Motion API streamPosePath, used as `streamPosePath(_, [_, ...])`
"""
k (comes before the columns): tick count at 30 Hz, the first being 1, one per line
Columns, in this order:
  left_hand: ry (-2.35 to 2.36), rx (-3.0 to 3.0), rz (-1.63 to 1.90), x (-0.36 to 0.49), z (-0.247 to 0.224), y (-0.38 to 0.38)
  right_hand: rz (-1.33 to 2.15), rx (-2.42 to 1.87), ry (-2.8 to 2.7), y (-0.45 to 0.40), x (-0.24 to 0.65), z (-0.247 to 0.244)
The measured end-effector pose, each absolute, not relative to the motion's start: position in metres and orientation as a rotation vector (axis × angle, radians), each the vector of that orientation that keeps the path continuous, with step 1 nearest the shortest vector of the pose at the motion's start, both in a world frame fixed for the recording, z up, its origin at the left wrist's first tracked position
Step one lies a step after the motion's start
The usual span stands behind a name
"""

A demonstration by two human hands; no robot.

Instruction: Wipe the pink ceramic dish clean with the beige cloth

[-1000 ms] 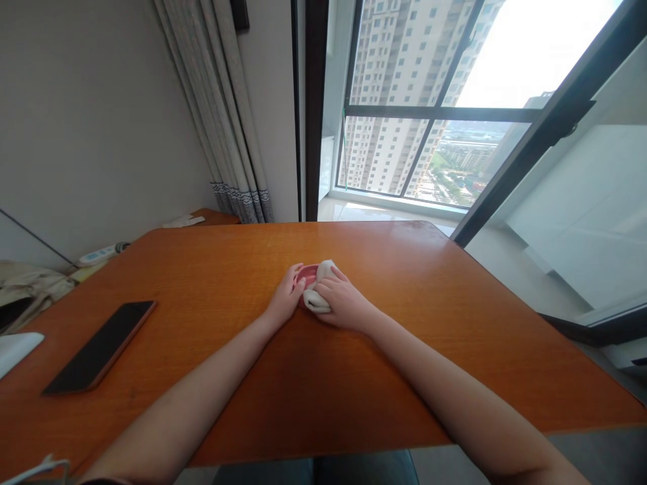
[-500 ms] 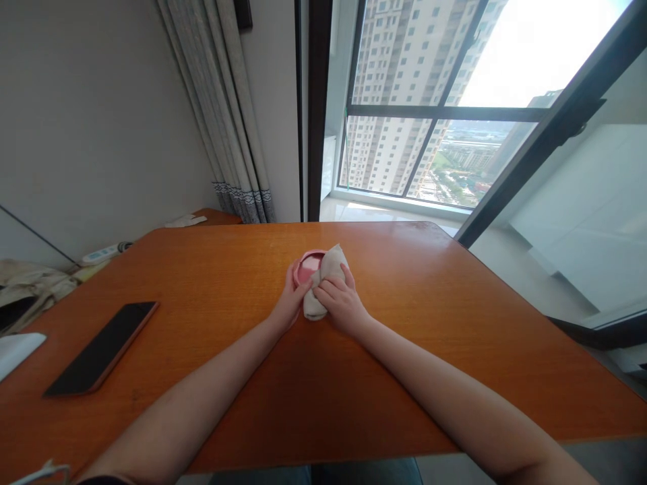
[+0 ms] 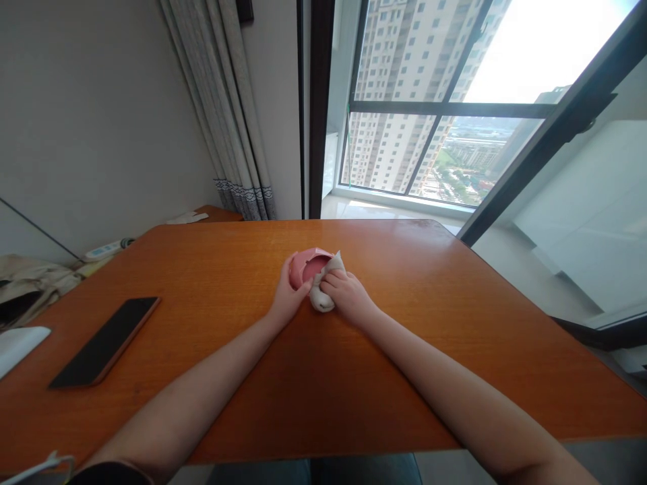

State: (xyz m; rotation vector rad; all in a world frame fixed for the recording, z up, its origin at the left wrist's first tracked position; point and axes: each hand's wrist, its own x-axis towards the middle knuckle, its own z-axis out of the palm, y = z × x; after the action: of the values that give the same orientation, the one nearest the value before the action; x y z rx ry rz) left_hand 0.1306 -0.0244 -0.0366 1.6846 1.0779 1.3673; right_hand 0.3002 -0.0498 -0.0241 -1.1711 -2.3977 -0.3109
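Note:
A pink bowl-like dish (image 3: 302, 265) is tilted above the middle of the wooden table (image 3: 227, 269), its opening turned toward the right. My left hand (image 3: 288, 289) grips it from the left, thumb near the lower rim. In my right hand (image 3: 346, 291) is a bunched whitish cloth (image 3: 322, 300), pressed against the dish's right edge. The fingers of my right hand are curled into the cloth, and part of the rim is hidden behind it.
A dark phone-like slab (image 3: 106, 342) lies on the table at the left, with a white object (image 3: 21, 347) beyond it at the edge. A power strip (image 3: 105, 250) and crumpled fabric (image 3: 35, 279) are at the far left. A white cable (image 3: 48, 465) shows bottom left.
The dish has turned in my left hand, so more of its outer side shows and its opening faces right. The cloth and my right hand have shifted slightly along its rim.

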Motion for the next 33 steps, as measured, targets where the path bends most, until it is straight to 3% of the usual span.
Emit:
streamPosePath(9, [1.179,1.658,1.462,0.134,-0.034,-0.032,-0.155,-0.999,-2.426,-0.053,0.291,-0.022])
streamPosePath(19, [1.039,1.717,1.424,0.119,-0.034,-0.011,-0.468,-1.004,-2.539,-0.052,0.304,-0.009])
streamPosePath(29, [1.134,1.642,1.439,0.128,-0.04,-0.016,-0.179,-0.981,-2.532,-0.052,0.3,-0.017])
streamPosePath(33, [1.095,1.721,1.383,0.119,-0.04,-0.007,-0.283,-0.939,-2.617,-0.051,0.307,-0.008])
